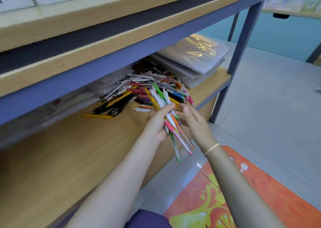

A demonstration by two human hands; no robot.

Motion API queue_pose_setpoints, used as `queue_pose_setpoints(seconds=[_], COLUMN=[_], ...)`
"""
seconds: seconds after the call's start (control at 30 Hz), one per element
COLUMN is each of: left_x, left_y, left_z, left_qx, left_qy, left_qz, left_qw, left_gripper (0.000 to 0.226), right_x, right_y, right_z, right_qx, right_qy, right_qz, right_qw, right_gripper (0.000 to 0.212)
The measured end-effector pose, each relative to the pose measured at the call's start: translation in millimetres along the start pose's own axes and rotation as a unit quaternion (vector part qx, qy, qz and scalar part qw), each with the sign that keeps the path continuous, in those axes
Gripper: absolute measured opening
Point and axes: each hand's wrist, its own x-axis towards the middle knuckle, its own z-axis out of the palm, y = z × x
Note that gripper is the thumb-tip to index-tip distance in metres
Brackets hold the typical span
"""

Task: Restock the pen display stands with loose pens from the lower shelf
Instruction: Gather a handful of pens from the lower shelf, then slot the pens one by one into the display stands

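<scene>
Pen pile (147, 87), plastic sleeves (192, 57) behind, mat (260, 189)

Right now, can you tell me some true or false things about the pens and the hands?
1. The left hand grips a bunch of pens. True.
2. The pile of pens lies on the floor. False: it lies on the lower shelf.
3. The right hand holds a yellow pen. False: its fingers are relaxed, holding nothing.
4. A yellow pen lies apart from the pile. True.
</scene>
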Motion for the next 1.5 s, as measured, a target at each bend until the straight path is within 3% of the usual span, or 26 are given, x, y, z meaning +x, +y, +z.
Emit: queue_pose_setpoints(seconds=[0.1, 0.23, 0.33, 0.4, 0.5, 0.63, 0.77, 0.9, 1.03, 1.13, 1.2, 1.3, 1.4, 1.5], left_x=[4.7, -5.4, -28.3, -52.4, -92.2, -151.3, -214.6, -285.3, -352.1, -403.4, -433.7, -474.2, -506.6, -529.2], left_y=[-12.8, -25.5, -33.6, -38.0, -35.5, -3.3, 47.0, 113.1, 187.8, 246.7, 278.1, 309.1, 330.8, 349.6], left_z=[44.0, 92.5, 126.1, 147.8, 176.6, 214.1, 248.1, 286.9, 308.6, 299.3, 285.8, 266.2, 245.9, 218.3], left_qx=[0.004, 0.018, 0.017, 0.008, -0.001, 0.005, -0.001, -0.002, 0.087, 0.214, 0.27, 0.313, 0.299, 0.273], left_qy=[-0.03, 0.004, 0.01, 0.0, -0.018, -0.023, -0.048, -0.067, -0.146, -0.244, -0.311, -0.359, -0.346, -0.324], left_qz=[0.01, -0.008, -0.015, -0.039, -0.082, -0.115, -0.144, -0.148, -0.123, -0.139, -0.162, -0.161, -0.154, -0.146], left_qw=[0.999, 1.0, 1.0, 0.999, 0.996, 0.993, 0.988, 0.987, 0.978, 0.936, 0.897, 0.865, 0.876, 0.894], left_gripper=[0.028, 0.023, 0.025, 0.027, 0.029, 0.031, 0.028, 0.03, 0.021, 0.015, 0.034, 0.058, 0.05, 0.047], right_x=[-14.1, -53.4, -84.7, -95.7, -108.5, -129.8, -142.2, -158.3, -189.0, -205.0, -205.9, -199.1, -201.4, -213.4], right_y=[-0.8, -25.4, -51.3, -75.1, -113.1, -181.0, -279.8, -377.6, -475.1, -539.4, -584.1, -640.1, -665.7, -678.3], right_z=[-23.5, -56.4, -65.5, -69.4, -78.7, -90.3, -105.4, -104.1, -103.2, -113.5, -114.8, -101.6, -73.2, -35.2], right_qx=[0.015, 0.108, 0.152, 0.174, 0.168, 0.107, 0.081, 0.049, 0.065, 0.094, 0.075, 0.048, 0.03, 0.018], right_qy=[0.022, 0.075, 0.185, 0.28, 0.386, 0.445, 0.475, 0.448, 0.357, 0.31, 0.259, 0.185, 0.099, 0.034], right_qz=[0.033, 0.181, 0.252, 0.245, 0.235, 0.216, 0.133, 0.097, 0.111, 0.124, 0.108, 0.069, 0.065, 0.079], right_qw=[0.999, 0.975, 0.938, 0.912, 0.876, 0.863, 0.866, 0.888, 0.925, 0.938, 0.957, 0.979, 0.992, 0.996], right_gripper=[0.038, 0.037, 0.034, 0.039, 0.029, 0.038, 0.025, 0.039, 0.031, 0.048, 0.059, 0.035, 0.014, 0.022])
